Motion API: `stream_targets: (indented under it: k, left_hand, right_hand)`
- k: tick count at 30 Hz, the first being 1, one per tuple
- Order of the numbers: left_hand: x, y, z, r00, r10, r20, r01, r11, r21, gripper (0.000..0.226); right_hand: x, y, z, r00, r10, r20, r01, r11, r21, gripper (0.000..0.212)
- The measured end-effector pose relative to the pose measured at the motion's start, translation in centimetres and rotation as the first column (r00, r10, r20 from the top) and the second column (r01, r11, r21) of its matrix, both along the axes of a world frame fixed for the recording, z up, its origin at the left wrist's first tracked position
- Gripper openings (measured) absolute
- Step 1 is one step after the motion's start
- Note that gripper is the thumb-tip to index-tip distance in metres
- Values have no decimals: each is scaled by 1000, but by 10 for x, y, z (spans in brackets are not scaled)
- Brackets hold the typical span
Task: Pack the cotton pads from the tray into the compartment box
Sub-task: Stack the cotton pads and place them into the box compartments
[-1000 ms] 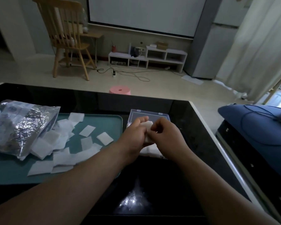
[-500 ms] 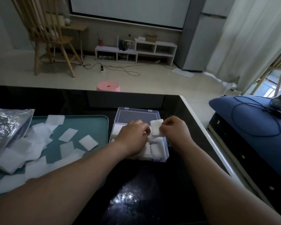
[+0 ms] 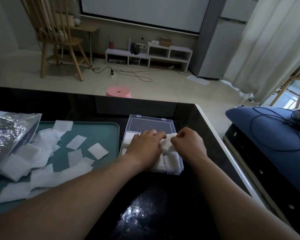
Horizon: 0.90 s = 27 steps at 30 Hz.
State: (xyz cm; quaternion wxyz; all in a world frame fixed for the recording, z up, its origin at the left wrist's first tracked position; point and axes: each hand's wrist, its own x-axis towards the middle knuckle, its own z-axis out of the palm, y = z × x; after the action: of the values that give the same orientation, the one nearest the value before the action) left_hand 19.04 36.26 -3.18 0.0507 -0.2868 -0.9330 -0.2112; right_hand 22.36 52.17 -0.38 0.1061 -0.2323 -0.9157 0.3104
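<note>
One white square cotton pad [image 3: 169, 144] pinched by right grip [image 3: 189, 144] and, seemingly, left grip [image 3: 145, 149], just above clear plastic compartment box [image 3: 173, 168] already holding pads. More loose on teal tray [image 3: 102, 131] beside it, on black glossy counter [image 3: 163, 201].

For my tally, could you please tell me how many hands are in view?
2: the left hand lies over the box, the right hand is at its right edge; both pinch one cotton pad.

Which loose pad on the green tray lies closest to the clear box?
The white square cotton pad lying alone near the right edge of the teal tray; the other pads lie farther left.
</note>
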Motion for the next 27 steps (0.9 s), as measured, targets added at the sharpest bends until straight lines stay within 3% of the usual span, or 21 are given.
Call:
stream_targets:
  k: [6,9,14,20,23,27]
  left_hand:
    - [1,-1,0,1000,-15,0,15,997,-74,39]
    - [0,1,4,999,-27,17,29,991,-132,40]
    - [0,6,11,999,-42,-11,38,971,-236,39]
    - [4,6,5,990,-120,-74,96,957,-274,44]
    - [4,7,6,992,-118,-52,97,950,-296,43]
    - [5,-8,17,994,-103,-20,96,972,-216,49]
  right_hand:
    - [1,2,-11,1000,0,31,-2,997,80,4]
    - [1,10,-18,1000,29,-1,-29,998,48,19]
    - [2,12,-25,997,77,-18,-74,989,130,8]
    - [1,1,-25,995,91,49,-103,934,342,25]
    - [2,-2,-25,995,78,58,-94,924,370,27]
    - [4,-8,-12,997,76,-12,-66,929,364,30]
